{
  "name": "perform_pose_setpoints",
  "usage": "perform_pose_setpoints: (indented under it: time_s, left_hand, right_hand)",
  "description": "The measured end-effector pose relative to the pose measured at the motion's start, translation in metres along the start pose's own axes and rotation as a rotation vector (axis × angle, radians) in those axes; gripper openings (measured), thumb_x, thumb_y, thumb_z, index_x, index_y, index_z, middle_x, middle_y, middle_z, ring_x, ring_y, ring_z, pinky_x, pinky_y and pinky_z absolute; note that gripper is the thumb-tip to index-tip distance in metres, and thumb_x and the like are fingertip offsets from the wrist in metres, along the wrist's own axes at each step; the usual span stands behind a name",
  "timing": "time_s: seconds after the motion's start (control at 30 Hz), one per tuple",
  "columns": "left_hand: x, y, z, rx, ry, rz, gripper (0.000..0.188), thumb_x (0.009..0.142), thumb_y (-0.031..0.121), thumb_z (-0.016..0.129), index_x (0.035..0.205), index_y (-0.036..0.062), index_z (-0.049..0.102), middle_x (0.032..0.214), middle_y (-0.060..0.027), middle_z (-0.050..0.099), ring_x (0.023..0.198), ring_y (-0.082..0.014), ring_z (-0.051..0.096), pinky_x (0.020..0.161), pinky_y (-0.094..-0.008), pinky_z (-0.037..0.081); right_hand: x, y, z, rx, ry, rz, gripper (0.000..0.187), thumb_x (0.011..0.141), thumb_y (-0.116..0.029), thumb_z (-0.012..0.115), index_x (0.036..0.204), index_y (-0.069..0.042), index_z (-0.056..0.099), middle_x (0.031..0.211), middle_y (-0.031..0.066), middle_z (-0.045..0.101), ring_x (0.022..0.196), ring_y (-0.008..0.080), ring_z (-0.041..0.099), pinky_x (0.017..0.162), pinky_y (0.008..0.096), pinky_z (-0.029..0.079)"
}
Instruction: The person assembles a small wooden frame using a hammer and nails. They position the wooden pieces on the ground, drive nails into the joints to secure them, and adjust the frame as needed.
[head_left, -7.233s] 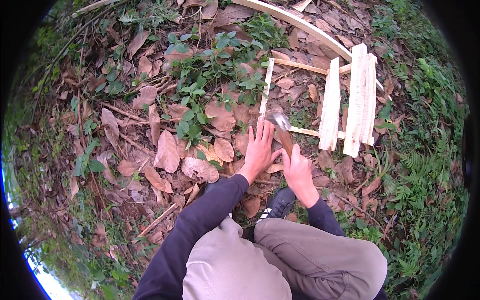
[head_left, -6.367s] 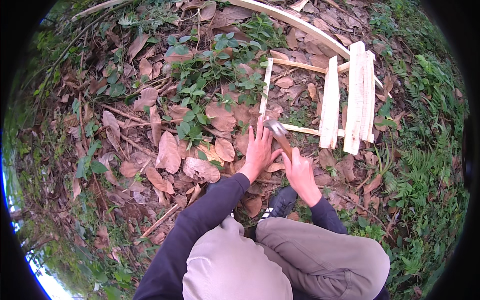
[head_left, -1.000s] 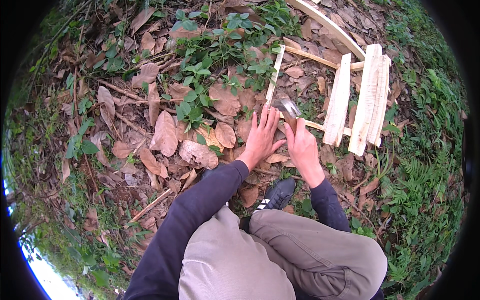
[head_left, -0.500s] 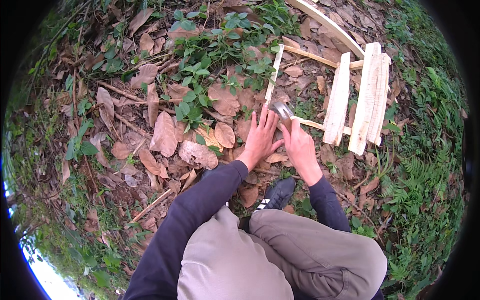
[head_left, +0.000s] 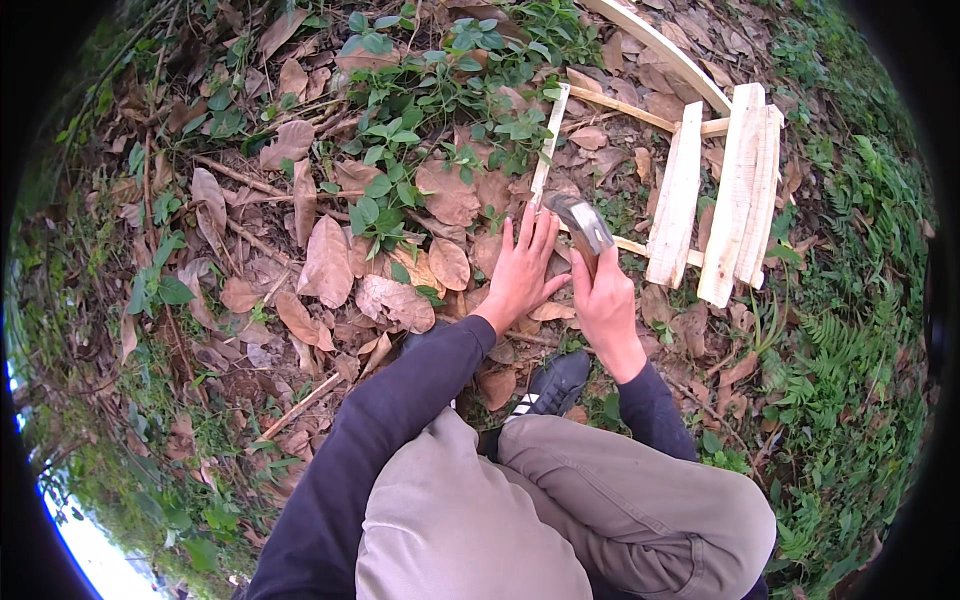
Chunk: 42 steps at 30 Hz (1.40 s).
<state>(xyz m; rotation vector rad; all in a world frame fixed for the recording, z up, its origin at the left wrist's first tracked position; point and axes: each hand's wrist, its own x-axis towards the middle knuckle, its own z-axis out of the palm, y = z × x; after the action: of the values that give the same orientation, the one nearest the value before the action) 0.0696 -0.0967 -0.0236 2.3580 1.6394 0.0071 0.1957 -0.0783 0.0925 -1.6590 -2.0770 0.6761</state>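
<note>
My right hand (head_left: 607,312) grips a hammer (head_left: 585,222), its metal head raised in front of the fingers; most of the handle is hidden in the fist. Beside it, my left hand (head_left: 522,272) lies with fingers stretched out, their tips on the near end of a narrow wooden strip (head_left: 551,140). That strip forms the left side of a wooden frame. Across the frame's right part lie a pale slat (head_left: 677,200) and a wider board (head_left: 733,190), with another slat (head_left: 763,205) beside it. Whether a nail stands under my left fingers is hidden.
A long wooden plank (head_left: 665,50) reaches the frame from the top edge. Dry brown leaves (head_left: 325,262) and twigs cover the ground, with green plants (head_left: 390,140) left of the frame and ferns (head_left: 840,340) at right. My dark shoe (head_left: 560,383) is close below my hands.
The hammer head has lifted and shifted slightly right, away from the strip, with my right hand moving a little the same way. My left hand stays at the strip's near end.
</note>
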Motion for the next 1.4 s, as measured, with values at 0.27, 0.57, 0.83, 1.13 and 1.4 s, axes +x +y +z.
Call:
perform_pose_setpoints:
  time_s: [0.27,0.57,0.83,1.13,1.4]
  left_hand:
    - [-0.003,0.000,-0.001,-0.064,-0.006,0.005,0.099,0.094,0.070,0.049,0.158,-0.0028,0.030,0.165,-0.0216,0.026,0.156,-0.0416,0.014,0.123,-0.0615,0.021]
    - [-0.001,0.001,-0.007,-0.147,0.068,-0.007,0.099,0.093,0.066,0.055,0.159,-0.0036,0.029,0.166,-0.0234,0.024,0.155,-0.0425,0.017,0.122,-0.0615,0.023]
    - [-0.001,-0.002,-0.023,-0.178,0.081,0.027,0.096,0.094,0.060,0.060,0.158,-0.0034,0.030,0.165,-0.0223,0.027,0.155,-0.0397,0.019,0.122,-0.0592,0.025]
    - [-0.015,-0.053,-0.039,-0.664,0.318,-0.066,0.036,0.096,0.016,0.069,0.128,0.0012,0.061,0.111,-0.0151,0.064,0.105,-0.0319,0.065,0.090,-0.0428,0.053]
    - [0.024,-0.060,-0.046,-0.735,0.275,-0.046,0.026,0.093,0.016,0.074,0.116,0.0034,0.071,0.098,-0.0107,0.063,0.079,-0.0251,0.067,0.072,-0.0378,0.054]
  right_hand:
    - [-0.002,0.013,0.002,-0.030,-0.083,0.140,0.026,0.104,-0.021,0.061,0.109,0.003,0.049,0.078,0.0308,0.066,0.073,0.0498,0.067,0.056,0.0537,0.051]
    - [0.010,0.018,-0.012,0.135,0.103,0.290,0.027,0.105,-0.020,0.059,0.107,0.006,0.052,0.070,0.0276,0.063,0.067,0.0448,0.068,0.055,0.0478,0.048]
    - [-0.005,0.071,0.017,0.162,0.034,0.377,0.035,0.107,-0.031,0.053,0.112,0.004,0.051,0.077,0.0311,0.064,0.079,0.0500,0.068,0.064,0.0534,0.050]
    - [-0.011,0.075,0.018,0.228,0.097,0.392,0.035,0.107,-0.032,0.054,0.116,0.002,0.052,0.078,0.0310,0.066,0.080,0.0499,0.068,0.064,0.0542,0.050]
    - [-0.014,0.072,0.018,0.259,0.113,0.381,0.036,0.107,-0.032,0.054,0.117,0.002,0.052,0.080,0.0301,0.067,0.081,0.0493,0.068,0.065,0.0525,0.051]
